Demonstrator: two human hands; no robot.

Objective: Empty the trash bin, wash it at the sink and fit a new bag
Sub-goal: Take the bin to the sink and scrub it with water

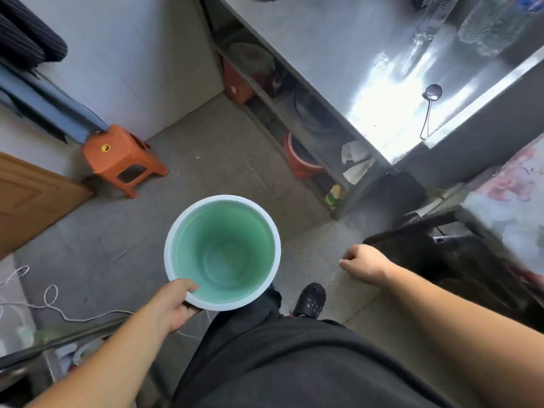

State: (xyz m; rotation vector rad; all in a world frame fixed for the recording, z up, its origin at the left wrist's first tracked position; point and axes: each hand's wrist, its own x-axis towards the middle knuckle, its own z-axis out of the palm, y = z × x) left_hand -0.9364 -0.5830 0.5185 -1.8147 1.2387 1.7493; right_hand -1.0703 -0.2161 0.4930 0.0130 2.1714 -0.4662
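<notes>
The trash bin (223,254) is round, green inside with a pale rim, and I look straight down into it; nothing lies inside and no bag lines it. My left hand (173,304) grips its near rim, thumb over the edge, and holds it above the floor in front of my legs. My right hand (365,263) hangs free to the right with loosely curled fingers and holds nothing.
A steel counter (368,83) with a ladle (429,107) runs along the right, shelves with basins below it. An orange stool (120,157) stands at the left by a wooden door (26,198). A dark chair (441,260) sits at the right. White cord (44,301) lies on the floor.
</notes>
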